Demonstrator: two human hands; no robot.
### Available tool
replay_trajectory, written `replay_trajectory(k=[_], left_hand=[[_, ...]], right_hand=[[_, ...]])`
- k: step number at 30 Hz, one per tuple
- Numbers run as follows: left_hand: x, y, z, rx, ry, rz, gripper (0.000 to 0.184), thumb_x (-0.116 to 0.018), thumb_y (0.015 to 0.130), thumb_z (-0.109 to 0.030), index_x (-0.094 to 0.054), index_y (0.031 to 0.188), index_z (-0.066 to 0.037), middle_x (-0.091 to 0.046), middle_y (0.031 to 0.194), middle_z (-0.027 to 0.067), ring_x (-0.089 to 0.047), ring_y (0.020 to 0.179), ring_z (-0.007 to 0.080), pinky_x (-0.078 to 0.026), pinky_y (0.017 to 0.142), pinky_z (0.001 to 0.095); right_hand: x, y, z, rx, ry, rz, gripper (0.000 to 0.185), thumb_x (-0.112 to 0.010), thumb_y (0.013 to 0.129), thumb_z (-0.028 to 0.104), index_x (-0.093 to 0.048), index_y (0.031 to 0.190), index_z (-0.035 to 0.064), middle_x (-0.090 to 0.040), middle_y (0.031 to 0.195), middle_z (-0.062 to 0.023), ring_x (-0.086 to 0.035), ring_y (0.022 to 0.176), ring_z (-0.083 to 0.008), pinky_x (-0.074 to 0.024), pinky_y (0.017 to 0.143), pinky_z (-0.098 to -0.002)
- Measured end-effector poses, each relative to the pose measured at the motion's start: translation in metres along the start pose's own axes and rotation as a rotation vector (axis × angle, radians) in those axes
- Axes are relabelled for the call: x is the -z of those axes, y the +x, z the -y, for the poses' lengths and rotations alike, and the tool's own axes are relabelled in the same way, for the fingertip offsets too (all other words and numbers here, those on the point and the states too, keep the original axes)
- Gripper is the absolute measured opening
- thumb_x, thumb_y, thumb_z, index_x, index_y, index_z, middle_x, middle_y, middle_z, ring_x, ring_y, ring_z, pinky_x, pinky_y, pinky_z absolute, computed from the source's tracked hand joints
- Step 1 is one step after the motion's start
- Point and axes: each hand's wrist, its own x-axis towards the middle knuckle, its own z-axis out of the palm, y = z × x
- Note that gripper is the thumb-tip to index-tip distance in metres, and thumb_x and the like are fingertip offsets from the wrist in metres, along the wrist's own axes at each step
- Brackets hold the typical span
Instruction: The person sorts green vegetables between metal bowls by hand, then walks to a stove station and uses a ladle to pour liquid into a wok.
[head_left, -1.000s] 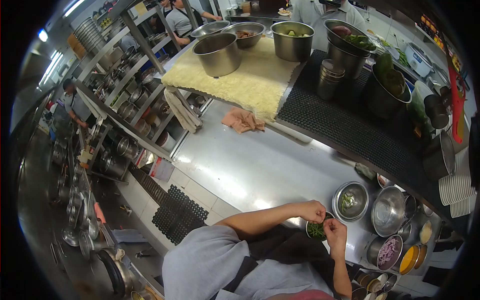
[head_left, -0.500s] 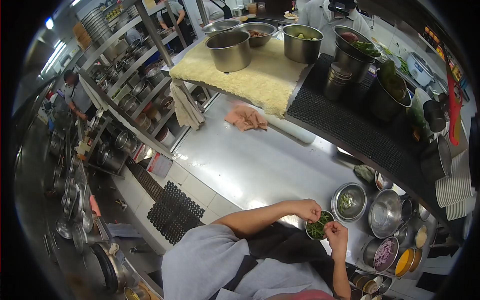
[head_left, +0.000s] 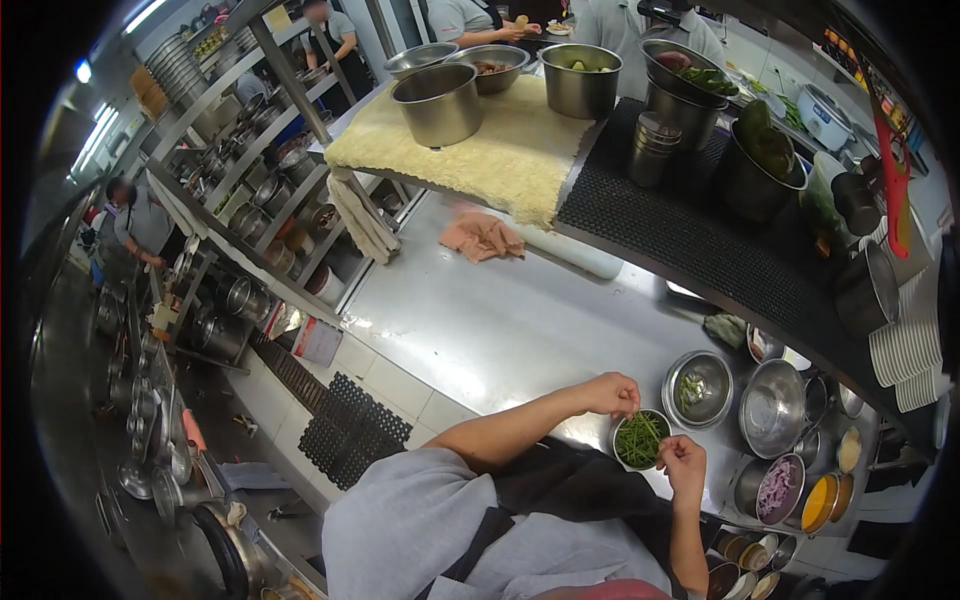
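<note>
Left hand (head_left: 612, 396) had its fingertips together on a few green stems (head_left: 646, 424) over a small bowl (head_left: 618, 452) of more stems, set on the steel counter (head_left: 500, 340) near a wider metal bowl (head_left: 722, 397); right hand (head_left: 683, 466) curled at the rim, grip unclear.

Cloth (head_left: 482, 236): lies on counter (head_left: 450, 320), above frame centre
Pots (head_left: 437, 107): sit on shelf (head_left: 697, 288), top centre
Floor mat (head_left: 355, 430): lies lower left of centre
Plates (head_left: 905, 345): stand stacked, far right

Colours I record: green strips (head_left: 638, 441), salmon-pink cloth (head_left: 482, 237), purple shreds (head_left: 776, 485), silver-grey table (head_left: 480, 340); black floor mat (head_left: 352, 430), hole-patterned.
</note>
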Motion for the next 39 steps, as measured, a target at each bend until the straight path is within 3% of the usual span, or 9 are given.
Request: replay_trajectory(k=[5,9,15,20,23,25,27,34,39], left_hand=[[0.016,0.003,0.010,0.027,0.023,-0.142,0.008,-0.066,0.081,-0.007,-0.064,0.087,-0.001,-0.067,0.071,0.0059,-0.057,0.054,0.0115,-0.046,0.050,0.0265],[0.033,0.014,0.017,-0.032,0.096,-0.164,0.008,-0.064,0.083,-0.007,-0.068,0.089,-0.004,-0.068,0.070,0.0073,-0.060,0.057,0.0124,-0.049,0.051,0.0285],[0.030,0.024,-0.038,0.016,0.143,-0.222,0.010,-0.065,0.086,-0.010,-0.070,0.094,-0.005,-0.067,0.078,0.0041,-0.060,0.068,0.0110,-0.050,0.062,0.0256],[-0.002,0.071,-0.086,-0.079,0.203,-0.209,0.015,-0.068,0.086,-0.013,-0.069,0.098,-0.003,-0.067,0.079,0.0024,-0.060,0.071,0.0101,-0.049,0.067,0.0239],[-0.029,0.109,-0.071,-0.212,0.093,-0.091,0.030,-0.071,0.084,-0.017,-0.067,0.107,0.000,-0.068,0.088,0.0078,-0.064,0.078,0.0172,-0.052,0.073,0.0288],[-0.037,0.124,-0.040,-0.554,1.250,-0.260,0.045,-0.073,0.080,-0.022,-0.064,0.117,0.001,-0.067,0.101,0.0155,-0.066,0.084,0.0271,-0.053,0.079,0.0351],[-0.035,0.133,-0.034,-0.552,1.164,-0.292,0.051,-0.072,0.078,-0.023,-0.061,0.123,0.000,-0.064,0.110,0.0193,-0.065,0.087,0.0324,-0.052,0.083,0.0388],[-0.027,0.070,-0.056,-0.239,0.502,0.026,0.044,-0.068,0.080,-0.005,-0.062,0.124,-0.002,-0.066,0.106,0.0027,-0.061,0.087,0.0099,-0.050,0.080,0.0274],[-0.025,0.039,-0.057,-0.016,0.081,0.228,0.045,-0.069,0.086,-0.011,-0.057,0.127,0.004,-0.065,0.111,0.0061,-0.061,0.095,0.0119,-0.050,0.082,0.0253]], right_hand=[[0.010,0.001,-0.008,0.007,-0.006,-0.009,0.008,-0.062,0.086,0.006,-0.063,0.087,-0.0014,-0.063,0.067,-0.0045,-0.058,0.051,-0.0098,-0.0404,0.045,-0.0212],[0.021,0.003,-0.006,0.098,-0.137,-0.217,0.014,-0.066,0.087,0.010,-0.067,0.087,-0.0034,-0.063,0.066,-0.0041,-0.056,0.054,-0.0092,-0.0421,0.048,-0.0242],[0.024,-0.012,0.033,0.492,-0.431,-0.489,0.011,-0.070,0.083,0.006,-0.069,0.091,-0.0017,-0.069,0.077,-0.0095,-0.062,0.061,-0.0148,-0.0479,0.057,-0.0270],[0.032,-0.014,0.020,0.460,-0.355,-0.553,0.011,-0.071,0.081,0.004,-0.069,0.091,-0.0004,-0.069,0.078,-0.0106,-0.064,0.060,-0.0165,-0.0472,0.053,-0.0275],[0.032,-0.015,0.013,0.477,-0.352,-0.571,0.011,-0.072,0.081,0.003,-0.069,0.091,-0.0003,-0.070,0.079,-0.0106,-0.064,0.059,-0.0159,-0.0462,0.051,-0.0275],[0.029,-0.021,0.010,0.482,-0.377,-0.583,0.011,-0.072,0.081,0.003,-0.069,0.091,-0.0003,-0.070,0.079,-0.0107,-0.064,0.058,-0.0161,-0.0461,0.050,-0.0275],[0.030,-0.022,0.013,0.489,-0.458,-0.589,0.008,-0.070,0.082,0.002,-0.069,0.090,-0.0008,-0.071,0.079,-0.0095,-0.064,0.059,-0.0142,-0.0473,0.051,-0.0270],[0.023,-0.021,0.006,0.083,0.280,-0.378,0.012,-0.066,0.088,0.007,-0.067,0.096,-0.0021,-0.071,0.081,-0.0085,-0.062,0.058,-0.0107,-0.0423,0.048,-0.0221],[0.011,-0.015,0.023,0.062,0.420,-0.347,0.012,-0.063,0.089,0.008,-0.065,0.094,-0.0020,-0.068,0.078,-0.0086,-0.058,0.056,-0.0102,-0.0393,0.049,-0.0209]])
